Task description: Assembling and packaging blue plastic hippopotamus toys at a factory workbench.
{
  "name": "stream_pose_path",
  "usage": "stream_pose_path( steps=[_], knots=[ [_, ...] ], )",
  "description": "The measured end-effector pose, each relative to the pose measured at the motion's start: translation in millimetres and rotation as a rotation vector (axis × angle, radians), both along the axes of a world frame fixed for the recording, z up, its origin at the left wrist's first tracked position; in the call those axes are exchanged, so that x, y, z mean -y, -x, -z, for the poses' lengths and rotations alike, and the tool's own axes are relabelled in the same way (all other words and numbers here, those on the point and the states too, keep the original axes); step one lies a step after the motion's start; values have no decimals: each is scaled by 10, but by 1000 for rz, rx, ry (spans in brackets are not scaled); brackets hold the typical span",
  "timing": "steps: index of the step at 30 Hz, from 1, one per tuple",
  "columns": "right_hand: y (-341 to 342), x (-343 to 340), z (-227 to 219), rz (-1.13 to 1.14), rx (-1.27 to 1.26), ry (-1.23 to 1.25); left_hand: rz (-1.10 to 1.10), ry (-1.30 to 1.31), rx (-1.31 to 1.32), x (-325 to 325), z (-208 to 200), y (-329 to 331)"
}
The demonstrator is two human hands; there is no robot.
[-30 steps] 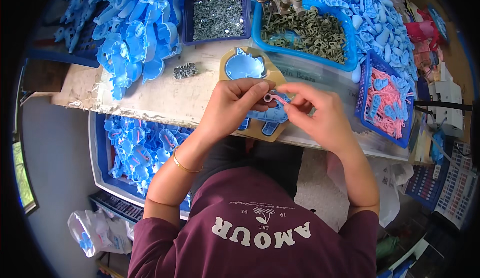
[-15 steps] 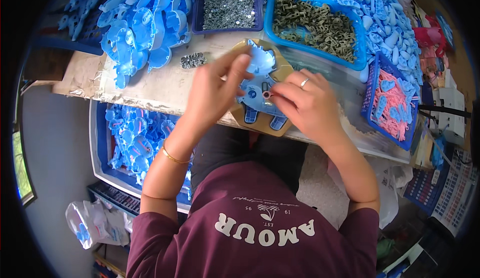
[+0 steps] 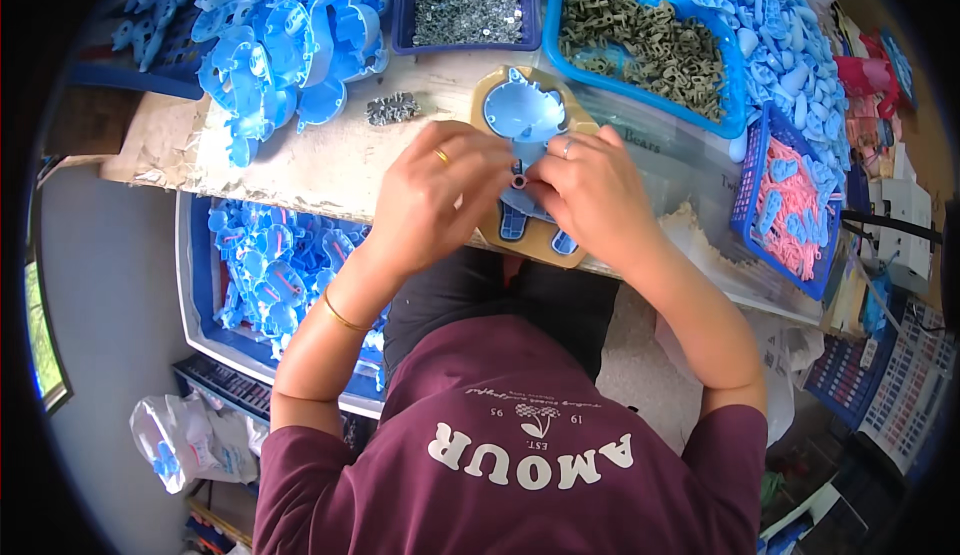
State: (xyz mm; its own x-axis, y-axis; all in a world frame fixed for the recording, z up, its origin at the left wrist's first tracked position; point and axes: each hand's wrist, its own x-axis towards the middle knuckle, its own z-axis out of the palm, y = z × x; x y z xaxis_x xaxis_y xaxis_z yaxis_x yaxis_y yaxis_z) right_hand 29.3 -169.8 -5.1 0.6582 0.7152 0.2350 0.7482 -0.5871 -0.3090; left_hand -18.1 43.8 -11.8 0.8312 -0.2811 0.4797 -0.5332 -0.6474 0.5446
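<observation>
A light-blue figure-shaped plastic shell lies open side up in a tan holding plate at the table's near edge. My left hand is over the shell's left side, fingers bent and pinched together; whatever is between their tips is hidden. From the right, my right hand reaches onto the shell's middle with thumb and fingers closed at a small pink ring-ended part. Both hands cover much of the shell's middle, while its round upper bowl and two blue legs show.
Beyond the plate are a dark-blue bin of small metal pieces and a blue tray of grey-brown parts. Blue shells heap up at left. A purple basket holds pink and blue parts. Below left is a crate of blue pieces.
My left hand has come down to the shell's middle, uncovering the round bowl. My right hand has shifted slightly left and up, and the pink ring has moved slightly left with it.
</observation>
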Motion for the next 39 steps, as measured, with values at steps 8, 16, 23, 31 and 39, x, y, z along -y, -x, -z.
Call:
stream_pose_path(
  steps=[8, 16, 23, 31, 39],
  knots=[
    [103, 104, -27, 87, -31, -160, 205, -366, 52, -66, 136, 35],
    [318, 313, -19, 293, -77, -131, 163, -383, 29, -25, 175, 78],
    [272, 340, 17, 311, -90, -156, 152, -387, 7, -2, 167, 61],
    [156, 292, -198, 215, -216, -1, 180, -367, -12, -45, 156, 77],
    [-484, -706, -837, 101, 181, -638, 155, -296, 96, -13, -48, -45]
  ],
)
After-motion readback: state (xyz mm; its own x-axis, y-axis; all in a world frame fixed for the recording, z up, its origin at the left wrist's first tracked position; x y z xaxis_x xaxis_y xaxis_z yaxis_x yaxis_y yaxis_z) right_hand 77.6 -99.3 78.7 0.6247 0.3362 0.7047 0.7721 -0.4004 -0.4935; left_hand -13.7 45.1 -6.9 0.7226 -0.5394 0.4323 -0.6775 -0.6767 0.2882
